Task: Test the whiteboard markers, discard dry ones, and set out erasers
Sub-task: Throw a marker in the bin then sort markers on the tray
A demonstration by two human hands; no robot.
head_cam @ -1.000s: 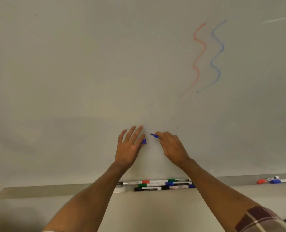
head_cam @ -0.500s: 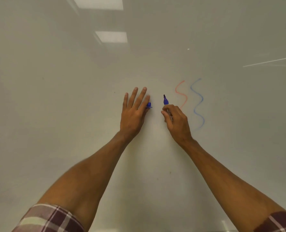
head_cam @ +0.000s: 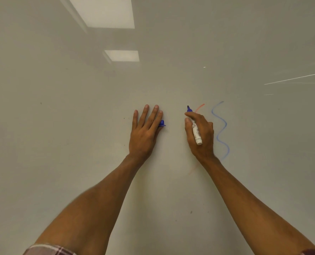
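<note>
Against the whiteboard (head_cam: 79, 144) we hold the light, stiff marker (head_cam: 195, 128) mid-barrel, right hand (head_cam: 200, 134) fingers pinching it tip-up beside the red squiggle (head_cam: 200, 107), while our left hand (head_cam: 143, 132), fingers loosely spread, tucks the cap (head_cam: 161, 123).

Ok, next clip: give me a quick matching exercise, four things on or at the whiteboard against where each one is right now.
Things:
1. marker
2. marker cap
3. blue squiggle
4. red squiggle

Places:
A. drawn farthest right, fully in view
B. tucked under the left hand
C. mostly hidden behind the right hand
D. gripped in the right hand, tip up

Pairs: 1-D, 2-B, 3-A, 4-C
</note>
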